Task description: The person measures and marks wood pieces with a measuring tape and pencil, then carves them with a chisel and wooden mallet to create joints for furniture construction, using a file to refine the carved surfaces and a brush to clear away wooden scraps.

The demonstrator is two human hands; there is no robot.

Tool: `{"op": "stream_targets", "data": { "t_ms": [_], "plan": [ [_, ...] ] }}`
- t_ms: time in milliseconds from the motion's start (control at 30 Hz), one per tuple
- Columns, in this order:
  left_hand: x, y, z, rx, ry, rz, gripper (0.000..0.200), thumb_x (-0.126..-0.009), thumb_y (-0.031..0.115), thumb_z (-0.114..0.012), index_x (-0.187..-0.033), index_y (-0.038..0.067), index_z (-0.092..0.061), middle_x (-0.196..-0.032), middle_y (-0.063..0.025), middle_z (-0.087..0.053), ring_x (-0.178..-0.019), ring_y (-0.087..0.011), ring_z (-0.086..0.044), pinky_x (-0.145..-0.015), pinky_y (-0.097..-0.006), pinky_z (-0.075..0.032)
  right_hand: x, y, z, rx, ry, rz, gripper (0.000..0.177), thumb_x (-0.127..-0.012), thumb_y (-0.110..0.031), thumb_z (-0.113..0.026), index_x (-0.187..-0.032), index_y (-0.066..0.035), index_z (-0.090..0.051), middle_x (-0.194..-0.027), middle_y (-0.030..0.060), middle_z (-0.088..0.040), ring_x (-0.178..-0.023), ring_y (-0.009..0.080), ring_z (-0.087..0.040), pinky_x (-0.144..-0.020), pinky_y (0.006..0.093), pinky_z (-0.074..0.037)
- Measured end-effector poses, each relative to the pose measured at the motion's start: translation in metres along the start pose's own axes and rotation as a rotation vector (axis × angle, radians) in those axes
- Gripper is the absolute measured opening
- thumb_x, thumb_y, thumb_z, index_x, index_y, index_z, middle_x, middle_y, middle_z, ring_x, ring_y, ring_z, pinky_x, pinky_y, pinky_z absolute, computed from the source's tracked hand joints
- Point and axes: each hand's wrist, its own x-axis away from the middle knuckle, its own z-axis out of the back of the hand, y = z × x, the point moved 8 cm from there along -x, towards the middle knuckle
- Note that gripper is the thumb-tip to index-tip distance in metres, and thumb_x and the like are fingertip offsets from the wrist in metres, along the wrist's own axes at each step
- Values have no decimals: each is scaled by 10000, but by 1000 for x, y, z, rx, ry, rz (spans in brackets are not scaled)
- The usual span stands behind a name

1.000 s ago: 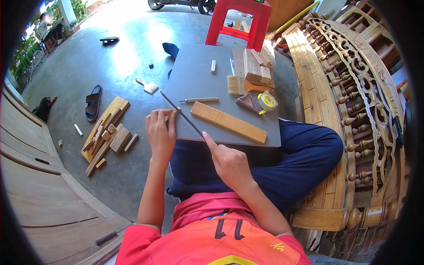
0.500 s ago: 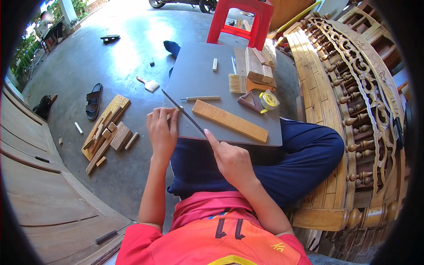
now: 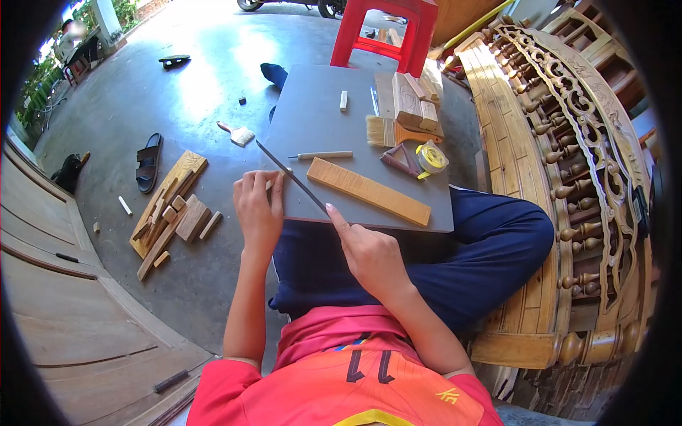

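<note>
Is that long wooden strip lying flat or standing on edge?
Lying flat: the wooden strip shows its broad face up, resting on the grey board.

The left hand [image 3: 259, 213] pinches a small wooden piece [image 3: 271, 185] at the near edge of a grey board [image 3: 320, 117] resting on the person's lap. The right hand [image 3: 369, 252] grips a thin metal file [image 3: 295, 179] laid diagonally across that piece. A wooden slat [image 3: 368, 192] lies just beside the file.
</note>
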Motion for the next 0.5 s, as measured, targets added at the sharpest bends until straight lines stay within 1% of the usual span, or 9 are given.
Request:
{"op": "stream_targets", "data": {
  "t_ms": [300,500],
  "plan": [
    [0,1,1,-15,-8,-4,136,-1045,182,-697,-1086,59,-737,-1095,-103,-689,-1075,-334,-620,-951,-457,-474,-8,-1,-8,6,1,12,695,-978,-69,-661,-1648,-135,-490,-782,75,-605,-688,261,-688,-680,417,-582],
    [-1,0,0,-3,13,6,123,-1036,190,-705,-1071,75,-735,-1087,-101,-690,-1076,-334,-620,-948,-459,-474,-4,2,-5,-19,-17,0,699,-982,-69,-672,-1652,-133,-482,-794,96,-614,-693,274,-690,-687,428,-581]
  ]
}}
